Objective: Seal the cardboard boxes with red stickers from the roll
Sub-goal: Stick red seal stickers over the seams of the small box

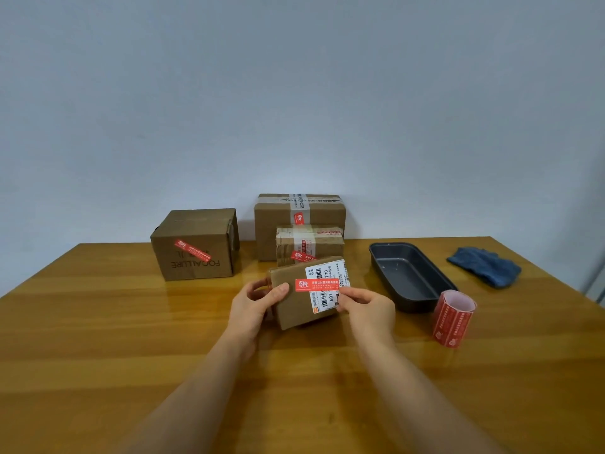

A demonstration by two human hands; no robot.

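Box (302, 294), held between both hands.
Left hand (253, 306) grips its left edge; right hand (366, 306) pinches sticker (317, 285) on top.

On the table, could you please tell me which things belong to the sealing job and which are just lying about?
Belong to the job:
- small box, gripped by left hand
- red sticker, pinched by right hand
- sticker roll
- three stickered boxes

Lying about:
- dark baking tin
- blue cloth
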